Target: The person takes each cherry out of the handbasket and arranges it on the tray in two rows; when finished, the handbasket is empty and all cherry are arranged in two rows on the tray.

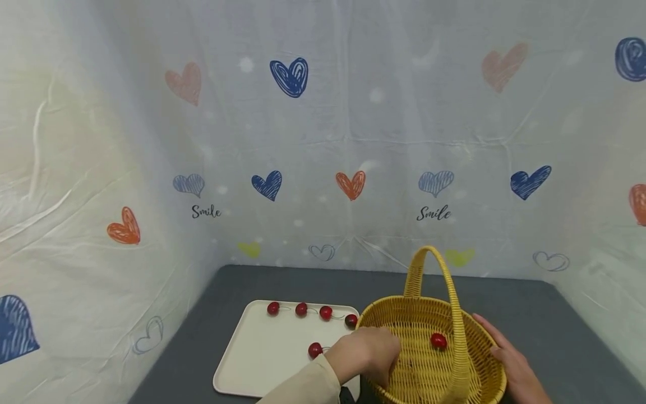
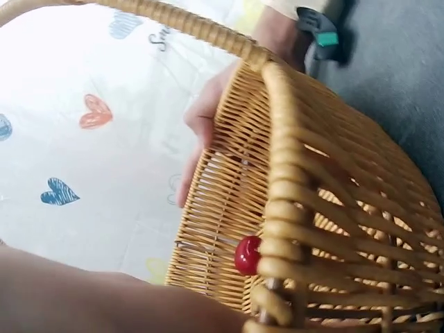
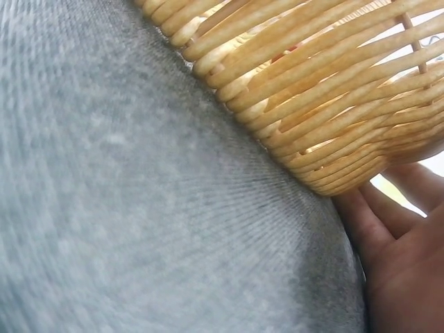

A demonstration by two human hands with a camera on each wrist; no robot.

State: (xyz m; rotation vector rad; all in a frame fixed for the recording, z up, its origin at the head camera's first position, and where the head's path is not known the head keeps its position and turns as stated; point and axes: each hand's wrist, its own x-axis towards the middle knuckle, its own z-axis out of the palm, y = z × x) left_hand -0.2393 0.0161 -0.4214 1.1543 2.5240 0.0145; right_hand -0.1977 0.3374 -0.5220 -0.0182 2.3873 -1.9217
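My left hand (image 1: 370,350) reaches down over the near left rim into a yellow wicker basket (image 1: 421,308). Its fingertips are hidden, so whether they hold anything cannot be seen. On the far right side my right hand (image 1: 520,362) grips the basket wall, thumb over the rim and fingers against the outside. In the right wrist view, fingers of the right hand (image 3: 409,236) lie by the basket's lower edge. One red cherry (image 1: 438,340) is inside the basket; the left wrist view shows a red cherry (image 2: 248,255) there, partly behind the rim.
Left of the basket lies a cream tray (image 1: 262,359) with several stemmed cherries, a row along its far edge and one cherry (image 1: 315,350) beside my left wrist. Both stand on a dark grey table (image 1: 187,359). A tall basket handle (image 1: 456,314) arches above. Heart-printed curtains surround the table.
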